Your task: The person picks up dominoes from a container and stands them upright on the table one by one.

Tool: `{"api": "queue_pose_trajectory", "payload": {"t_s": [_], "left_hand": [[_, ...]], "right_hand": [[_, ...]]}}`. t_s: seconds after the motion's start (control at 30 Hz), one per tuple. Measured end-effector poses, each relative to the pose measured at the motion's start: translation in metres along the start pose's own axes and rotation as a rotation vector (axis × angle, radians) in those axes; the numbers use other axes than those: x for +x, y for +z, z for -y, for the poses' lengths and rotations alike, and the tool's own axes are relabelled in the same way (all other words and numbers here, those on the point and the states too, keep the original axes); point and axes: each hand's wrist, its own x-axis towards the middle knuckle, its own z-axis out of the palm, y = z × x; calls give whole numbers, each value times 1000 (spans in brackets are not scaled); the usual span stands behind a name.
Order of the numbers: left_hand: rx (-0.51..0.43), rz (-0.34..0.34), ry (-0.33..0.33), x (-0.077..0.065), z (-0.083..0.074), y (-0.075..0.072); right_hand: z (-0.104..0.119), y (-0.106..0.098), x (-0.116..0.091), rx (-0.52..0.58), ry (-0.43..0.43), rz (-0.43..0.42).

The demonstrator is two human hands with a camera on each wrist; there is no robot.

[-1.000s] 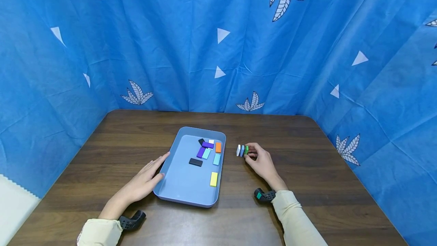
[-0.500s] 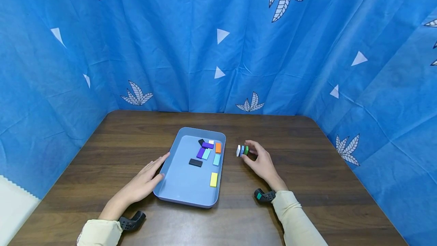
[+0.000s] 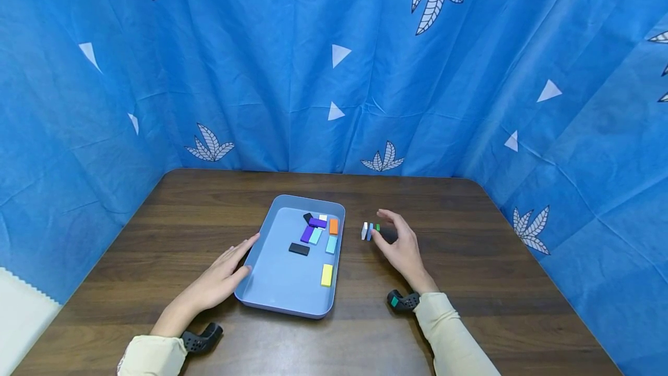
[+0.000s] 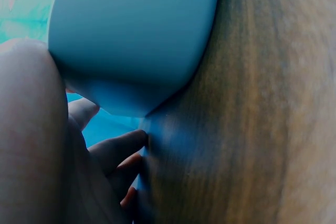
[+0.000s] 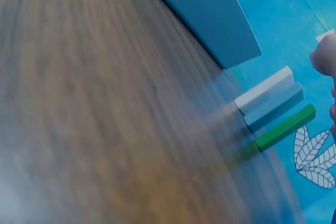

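Note:
White (image 3: pixel 364 231), blue (image 3: pixel 370 231) and green (image 3: pixel 378 227) domino blocks stand on edge in a short row, right of a blue tray (image 3: pixel 282 283). My right hand (image 3: pixel 404 253) hovers just beside the row, thumb and fingers spread, holding nothing. In the right wrist view the green domino (image 5: pixel 286 127) stands slightly apart from the blue one (image 5: pixel 275 107), and only the thumb (image 5: pixel 325 56) and bits of fingers show at the edge. My left hand (image 3: pixel 214 283) rests with extended fingers against the tray's left side; the left wrist view shows it touching the tray wall (image 4: pixel 131 35).
Inside the tray lie several loose dominoes, among them a yellow one (image 3: pixel 326 275), an orange one (image 3: pixel 333 226), a black one (image 3: pixel 299 249) and purple ones (image 3: pixel 317 222). A wooden table (image 3: pixel 469 318) carries everything, with a blue patterned curtain (image 3: pixel 292 74) behind and at the sides.
My right hand has let go of the green domino, its fingers spreading and lifting away from it. The left hand and the tray stay where they were.

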Motion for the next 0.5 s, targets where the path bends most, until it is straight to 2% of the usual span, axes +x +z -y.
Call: {"api": "queue_pose_trajectory", "payload": {"t_s": [0.2, 0.5], "left_hand": [[-1, 5, 4, 0, -2, -2], [-5, 1, 6, -1, -4, -1]], "right_hand": [[7, 2, 1, 20, -33, -15], [18, 11, 1, 29, -161, -33]]}}
